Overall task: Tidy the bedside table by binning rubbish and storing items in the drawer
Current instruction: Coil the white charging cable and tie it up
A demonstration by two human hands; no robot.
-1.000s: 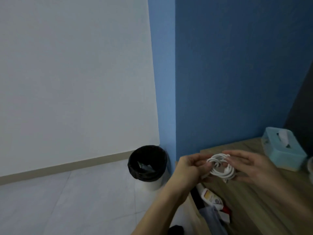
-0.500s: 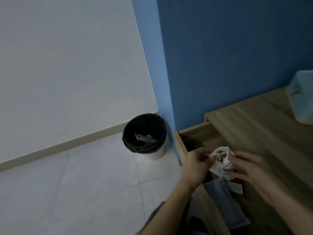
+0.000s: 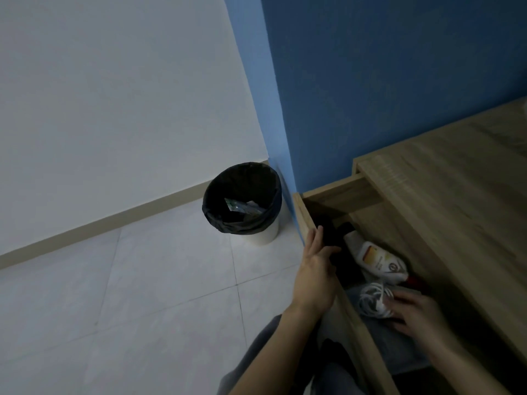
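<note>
Right hand [image 3: 415, 313]: your fingers curl round the right side of the coiled white cable [image 3: 372, 300]. You are holding it low inside the open light-wood drawer [image 3: 340, 193], with the coil resting on or just above a folded grey cloth [image 3: 399, 349].

Left hand [image 3: 315, 270]: holding nothing. It lies along the top edge of the drawer's front panel, fingers straight and pointing away from you, thumb on the inner side of the panel.

Drawer contents, from the cable outward:
- A white plastic tube with an orange label [image 3: 376, 259] lies on its side just beyond the coil. The print on the label is too small and dim to read.
- A small red item [image 3: 416, 282] sits right of the tube, mostly hidden.
- A dark object [image 3: 335, 238] sits in the far left corner, close to your left fingertips. You cannot tell what it is.

The drawer is pulled out from under the light-wood bench [image 3: 456, 201], which stands against the blue wall [image 3: 399, 81].

On the pale tiled floor [image 3: 142, 280], left of the drawer, stands a round white bin with a black liner [image 3: 216, 206]. Crumpled wrappers [image 3: 242, 208] lie at its bottom, with no readable writing.
</note>
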